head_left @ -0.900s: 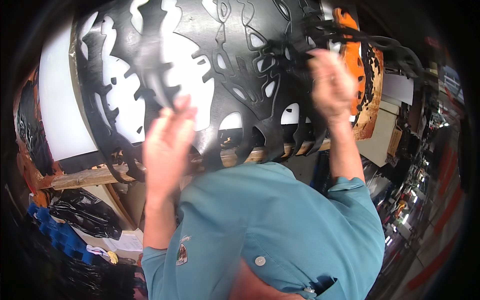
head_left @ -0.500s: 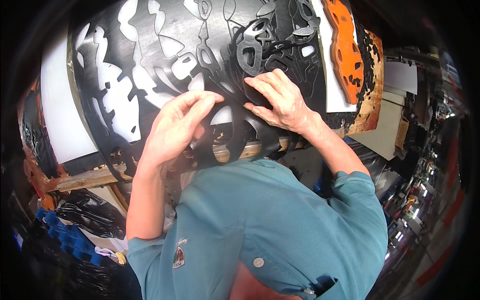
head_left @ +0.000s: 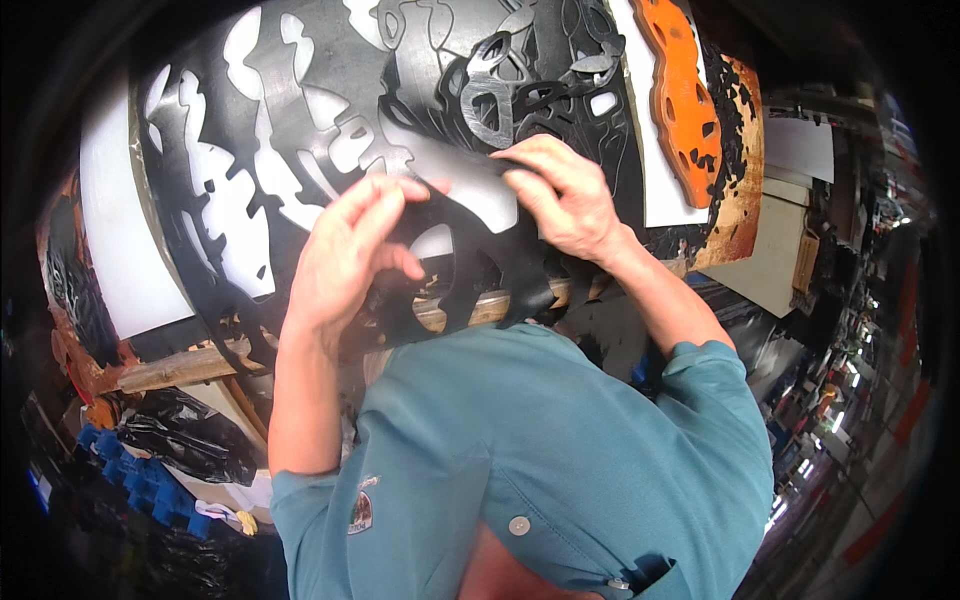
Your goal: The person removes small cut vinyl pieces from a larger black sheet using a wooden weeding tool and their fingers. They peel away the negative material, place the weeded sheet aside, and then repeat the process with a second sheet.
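A black rubber-like sheet [head_left: 230, 80] with many cut-out openings lies over a white board [head_left: 120, 210] in front of me. My right hand [head_left: 575, 195] is closed, thumb and fingers pinching the edge of a dark cut piece [head_left: 440, 115] lifted from the sheet. White shows through a wide gap beneath that piece. To its left, my left hand [head_left: 350, 240] hovers just over the sheet with fingers apart, slightly blurred, holding nothing I can see. Loose black cut pieces [head_left: 490, 100] lie heaped beyond my right hand.
An orange cutting die [head_left: 685, 110] with holes lies on a white board at the right. Black scraps [head_left: 735, 130] cover the wooden edge beside it. A wooden rail [head_left: 180, 365] runs along the near side. Below left are a black plastic bag [head_left: 190, 435] and blue interlocking mats [head_left: 150, 485].
A black piece has come up and away from the sheet with my right hand, exposing white below. My left hand has drawn slightly left and spread its fingers.
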Motion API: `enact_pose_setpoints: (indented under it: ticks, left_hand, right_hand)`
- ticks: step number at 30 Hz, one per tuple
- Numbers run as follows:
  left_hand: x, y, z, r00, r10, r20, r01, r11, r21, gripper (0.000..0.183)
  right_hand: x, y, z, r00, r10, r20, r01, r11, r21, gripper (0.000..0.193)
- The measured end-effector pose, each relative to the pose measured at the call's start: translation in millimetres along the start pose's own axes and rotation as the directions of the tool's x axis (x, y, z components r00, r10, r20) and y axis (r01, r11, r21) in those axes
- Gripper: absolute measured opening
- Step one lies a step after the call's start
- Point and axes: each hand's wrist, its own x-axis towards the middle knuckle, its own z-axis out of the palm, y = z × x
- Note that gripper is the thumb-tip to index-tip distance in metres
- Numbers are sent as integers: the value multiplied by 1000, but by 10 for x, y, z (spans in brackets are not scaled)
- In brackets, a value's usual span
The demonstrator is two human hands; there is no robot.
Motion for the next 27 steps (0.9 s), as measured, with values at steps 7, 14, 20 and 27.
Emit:
enact_pose_setpoints:
  ticks: [7,14,20,27]
  left_hand:
    - [-375,156,208,807,504,-309,-142,672,727,14]
    - [215,201,680,711,701,60,-457,395,797,44]
    - [433,196,646,646,749,150,-510,277,814,37]
    - [560,154,415,527,783,329,-642,114,758,23]
  right_hand:
    - [102,-279,-235,756,653,-43,-425,540,727,22]
    - [277,-547,1,820,571,22,-365,493,789,33]
    - [292,-569,72,815,579,-29,-367,553,748,32]
    - [277,-598,204,809,586,-45,-349,541,765,27]
